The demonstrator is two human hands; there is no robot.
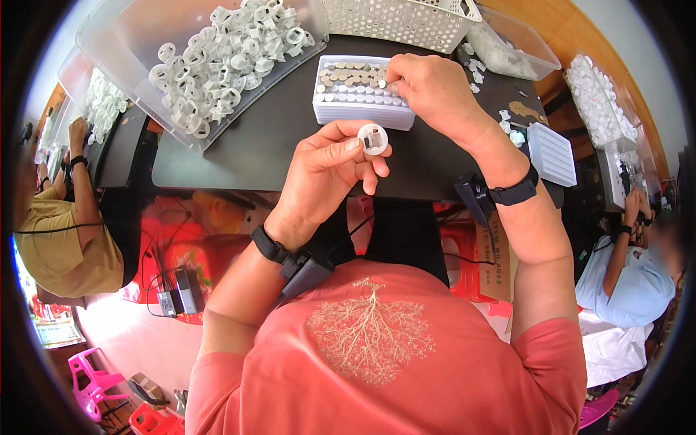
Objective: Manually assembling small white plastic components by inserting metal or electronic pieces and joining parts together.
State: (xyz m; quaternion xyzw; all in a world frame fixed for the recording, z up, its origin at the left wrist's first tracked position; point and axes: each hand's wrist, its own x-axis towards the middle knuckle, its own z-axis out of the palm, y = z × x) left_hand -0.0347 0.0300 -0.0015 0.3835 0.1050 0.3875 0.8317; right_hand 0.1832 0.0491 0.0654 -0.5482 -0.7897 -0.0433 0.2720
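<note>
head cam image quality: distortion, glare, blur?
Head view: black corners, orange wood bowing along the upper-right rim; head view: floor at lower left washed out; head view: right-side co-worker's head blurred, left hand and white disc fairly clear.

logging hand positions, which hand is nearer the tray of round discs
Right. The right hand is at the right end of the tray, by its discs; the left hand is in front, toward the body, holding a round white piece.
</note>
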